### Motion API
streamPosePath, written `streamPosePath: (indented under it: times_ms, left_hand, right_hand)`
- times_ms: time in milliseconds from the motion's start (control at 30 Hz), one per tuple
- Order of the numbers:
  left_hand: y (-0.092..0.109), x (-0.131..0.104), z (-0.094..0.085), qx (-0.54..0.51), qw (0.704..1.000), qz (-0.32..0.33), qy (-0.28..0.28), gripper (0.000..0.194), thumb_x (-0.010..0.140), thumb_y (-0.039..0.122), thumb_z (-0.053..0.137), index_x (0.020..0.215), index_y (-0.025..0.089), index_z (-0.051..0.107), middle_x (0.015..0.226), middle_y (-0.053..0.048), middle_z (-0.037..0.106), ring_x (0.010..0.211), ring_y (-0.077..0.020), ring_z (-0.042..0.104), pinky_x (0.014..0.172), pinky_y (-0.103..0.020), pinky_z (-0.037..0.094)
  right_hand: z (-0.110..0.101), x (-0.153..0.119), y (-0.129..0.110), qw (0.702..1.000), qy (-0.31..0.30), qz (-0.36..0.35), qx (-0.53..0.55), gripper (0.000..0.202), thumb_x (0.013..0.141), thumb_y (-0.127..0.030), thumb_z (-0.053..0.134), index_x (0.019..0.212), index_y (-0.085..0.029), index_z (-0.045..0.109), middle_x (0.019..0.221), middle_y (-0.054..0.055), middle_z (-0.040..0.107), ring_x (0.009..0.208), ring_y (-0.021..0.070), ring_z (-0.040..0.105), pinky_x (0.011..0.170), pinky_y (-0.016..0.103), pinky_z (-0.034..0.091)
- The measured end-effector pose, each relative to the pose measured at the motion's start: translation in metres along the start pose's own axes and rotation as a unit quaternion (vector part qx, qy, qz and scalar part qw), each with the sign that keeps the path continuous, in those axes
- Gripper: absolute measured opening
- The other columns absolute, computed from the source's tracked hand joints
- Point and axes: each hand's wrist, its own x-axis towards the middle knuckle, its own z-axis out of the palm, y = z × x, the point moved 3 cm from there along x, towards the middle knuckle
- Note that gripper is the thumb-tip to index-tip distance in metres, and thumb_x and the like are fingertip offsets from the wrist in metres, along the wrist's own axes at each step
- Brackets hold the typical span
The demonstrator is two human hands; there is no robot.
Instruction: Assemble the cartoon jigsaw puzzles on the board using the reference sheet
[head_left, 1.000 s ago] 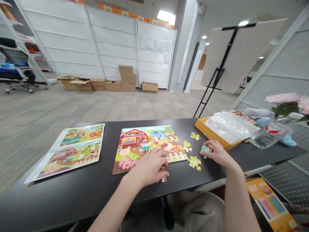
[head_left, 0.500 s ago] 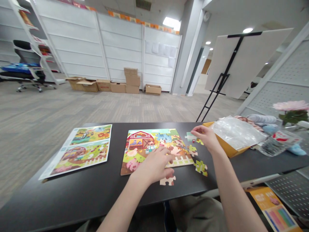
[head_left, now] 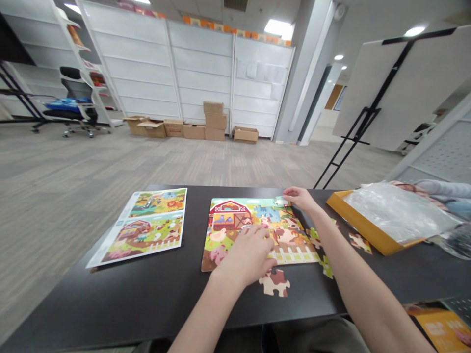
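Note:
A partly assembled farm puzzle [head_left: 221, 235] lies on the black table. My left hand [head_left: 253, 252] rests on its lower middle, fingers spread and holding nothing. At the puzzle's top right edge, my right hand [head_left: 297, 197] pinches a pale blue-green puzzle piece [head_left: 281, 201]. A brown and cream piece [head_left: 274, 283] sits just below the puzzle, near my left thumb. Green pieces [head_left: 327, 267] lie to the right, partly covered by my right forearm. Another loose piece [head_left: 360, 242] is beside the yellow box.
A printed picture sheet [head_left: 147, 228] lies on the table's left. At the right stands a yellow box [head_left: 371, 228] with clear plastic [head_left: 393, 211] in it. Behind the table are an easel [head_left: 355, 130] and cardboard boxes [head_left: 215, 122].
My right hand has brought the pale piece leftward to the puzzle's top right edge. My left hand stays on the puzzle. The camera view has turned a little.

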Motion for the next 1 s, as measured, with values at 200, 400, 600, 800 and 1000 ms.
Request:
streamPosePath:
  times_ms: [200,400,600,800,1000]
  left_hand:
    - [0.002,0.001,0.001,-0.006,1.000,-0.001,-0.001,0.019,0.091,0.035,0.067,0.094,0.017,0.069,0.116,-0.011,0.066,0.127,-0.0307,0.052,0.105,-0.045,0.048]
    - [0.002,0.002,0.001,-0.012,1.000,-0.005,-0.004,0.018,0.091,0.034,0.066,0.095,0.017,0.069,0.118,-0.011,0.066,0.129,-0.0305,0.051,0.107,-0.045,0.046]
    - [0.001,0.001,0.000,-0.008,1.000,-0.010,-0.015,0.018,0.092,0.035,0.066,0.096,0.018,0.070,0.119,-0.011,0.065,0.130,-0.0303,0.050,0.108,-0.045,0.045]
    - [-0.001,-0.001,0.003,-0.007,1.000,-0.008,-0.004,0.016,0.091,0.034,0.066,0.096,0.019,0.070,0.118,-0.010,0.065,0.125,-0.0291,0.053,0.106,-0.044,0.045]
    - [-0.010,-0.002,0.000,-0.001,1.000,-0.007,0.017,0.021,0.093,0.036,0.063,0.099,0.018,0.070,0.113,-0.009,0.066,0.117,-0.0280,0.056,0.108,-0.044,0.043]
  right_hand:
    - [0.001,0.007,0.005,0.992,-0.004,-0.074,-0.105,0.028,0.065,-0.042,0.078,0.079,-0.018,0.072,0.079,0.007,0.076,0.074,0.0208,0.068,0.071,0.033,0.056]
    - [0.002,0.000,-0.002,0.979,-0.010,-0.114,-0.171,0.021,0.072,-0.037,0.075,0.084,-0.020,0.077,0.089,0.007,0.077,0.085,0.0233,0.069,0.081,0.034,0.053]
    - [0.015,-0.009,-0.011,0.943,-0.077,-0.179,-0.268,0.021,0.080,-0.037,0.073,0.092,-0.021,0.080,0.101,0.008,0.077,0.089,0.0237,0.069,0.079,0.033,0.052]
    - [0.018,-0.011,-0.011,0.936,-0.080,-0.172,-0.297,0.016,0.082,-0.032,0.072,0.091,-0.022,0.080,0.100,0.008,0.077,0.090,0.0244,0.070,0.082,0.035,0.053]
    - [0.013,-0.014,-0.021,0.939,-0.073,-0.182,-0.283,0.016,0.081,-0.030,0.070,0.090,-0.021,0.079,0.100,0.008,0.076,0.088,0.0228,0.069,0.080,0.034,0.054]
